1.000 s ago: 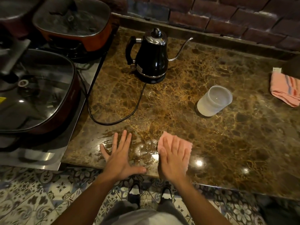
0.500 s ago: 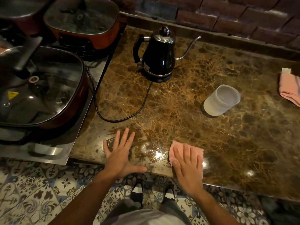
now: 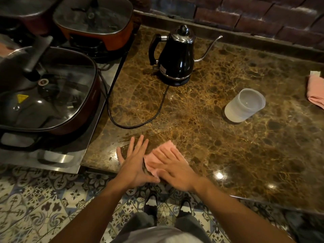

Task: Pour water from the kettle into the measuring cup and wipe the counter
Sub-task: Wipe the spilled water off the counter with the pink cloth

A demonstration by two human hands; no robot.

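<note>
Under the right grip (image 3: 172, 168), flat and spread, lies the pink cloth (image 3: 158, 159) on the marble surface (image 3: 228, 146); soft, light, best pressed by palm; left grip (image 3: 134, 163) spread just beside; kettle (image 3: 177, 57) and measuring cup (image 3: 244, 106) stand well beyond.

Both hands flat at counter (image 3: 228, 155) edge, right hand (image 3: 175, 170) pressing pink cloth (image 3: 157, 155), left hand (image 3: 134, 163) beside.

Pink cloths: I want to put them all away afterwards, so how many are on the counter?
2. One cloth lies under the right hand at the front edge; another sits at the far right, partly cut off by the frame.
</note>
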